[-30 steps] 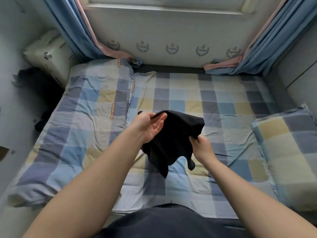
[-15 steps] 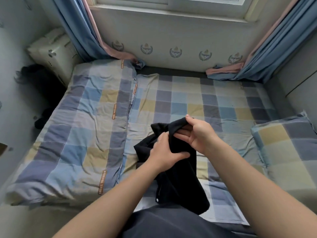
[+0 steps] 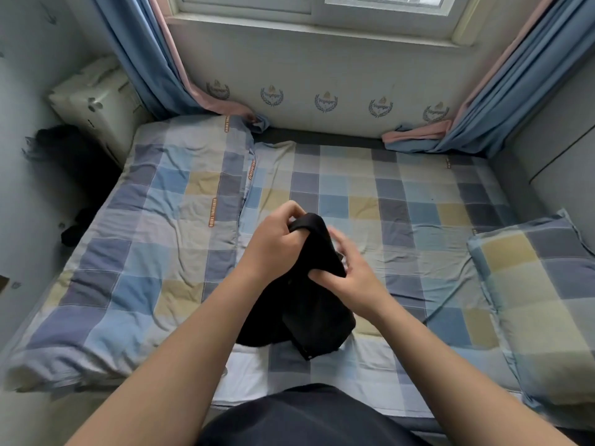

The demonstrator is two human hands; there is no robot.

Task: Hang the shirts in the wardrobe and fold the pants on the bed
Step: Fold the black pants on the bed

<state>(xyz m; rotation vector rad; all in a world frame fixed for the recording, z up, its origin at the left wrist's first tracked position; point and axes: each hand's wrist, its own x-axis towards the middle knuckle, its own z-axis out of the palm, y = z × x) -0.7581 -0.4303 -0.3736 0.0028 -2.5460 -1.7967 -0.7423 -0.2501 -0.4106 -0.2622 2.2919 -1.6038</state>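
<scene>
A black garment (image 3: 299,313) hangs bunched between my hands over the middle of the checked bed (image 3: 402,194); its lower part touches the sheet, and a small button shows at its bottom edge. My left hand (image 3: 273,243) grips the garment's top edge, fingers curled over it. My right hand (image 3: 347,275) pinches the cloth lower down on its right side with the thumb, and its fingers are blurred. I cannot tell whether the garment is a shirt or pants.
A folded checked quilt (image 3: 154,239) covers the bed's left half. A checked pillow (image 3: 541,291) lies at the right. Blue and pink curtains (image 3: 154,66) hang at both sides of the window. A white box (image 3: 96,101) and dark clothing (image 3: 64,149) sit left of the bed.
My hands have shifted their hold: the left now holds the garment's top edge and the right has dropped to its side. The cloth hangs lower onto the bed. My view has tilted up.
</scene>
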